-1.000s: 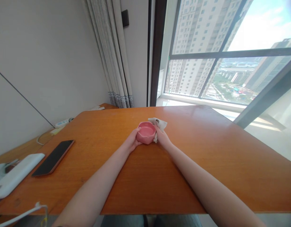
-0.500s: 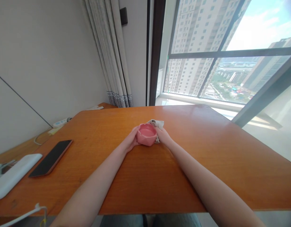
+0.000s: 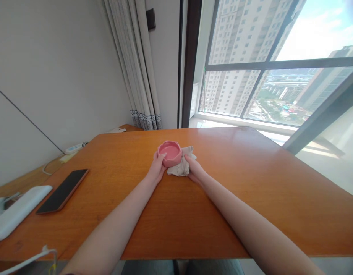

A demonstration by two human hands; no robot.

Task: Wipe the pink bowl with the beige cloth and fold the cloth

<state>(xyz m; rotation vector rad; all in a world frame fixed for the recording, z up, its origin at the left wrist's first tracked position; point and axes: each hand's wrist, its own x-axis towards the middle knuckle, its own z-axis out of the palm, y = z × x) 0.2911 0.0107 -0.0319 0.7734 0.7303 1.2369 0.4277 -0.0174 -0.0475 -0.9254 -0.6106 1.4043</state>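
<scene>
A pink faceted bowl, perhaps an ashtray (image 3: 170,152), is tilted a little toward me above the middle of the table (image 3: 170,214). My left hand (image 3: 158,165) grips its left side, thumb over the rim and fingers underneath. Against the bowl's right and lower side lies a crumpled beige cloth (image 3: 180,168). My right hand (image 3: 194,168) pinches that cloth at its right edge, with the thumb on top; some of its fingers are hidden. The bowl's inside looks bare.
At the left of the table lie a dark phone (image 3: 63,191) and a long white device (image 3: 21,210). A white cable (image 3: 30,259) hangs at the near left edge. A power strip (image 3: 75,148) sits by the wall. Beyond the table's far side is a large window (image 3: 262,65).
The bowl has moved slightly left and away, held now by my left hand alone. My right hand has come off its side, and the cloth has shifted below and in front of it.
</scene>
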